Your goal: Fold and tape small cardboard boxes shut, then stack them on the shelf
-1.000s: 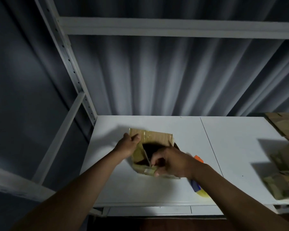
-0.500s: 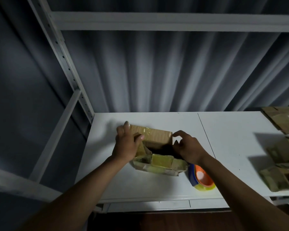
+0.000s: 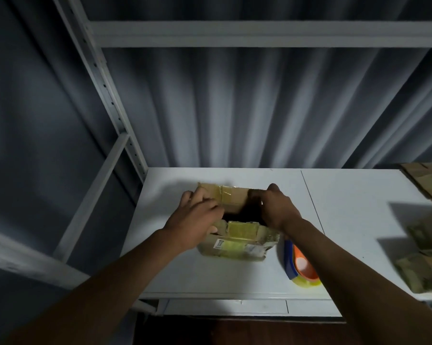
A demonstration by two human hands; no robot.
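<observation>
Shelf (image 3: 346,220); box (image 3: 237,242); tape dispenser (image 3: 300,266)

We reach both bare forearms forward and up from the lower corners of the view, converging toward the middle. Our left hand (image 3: 193,219) lies palm down with the wrist nearly straight, its fingers (image 3: 189,196) spread loosely and pointing away from us, the thumb tucked low on the near side. Our right hand (image 3: 278,209) sits just across from it, well apart from the left, wrist bent slightly inward, back of the hand toward us; its fingers curl downward out of sight, so we cannot tell how tightly they close. Both arms are uncovered to beyond the elbow.
</observation>
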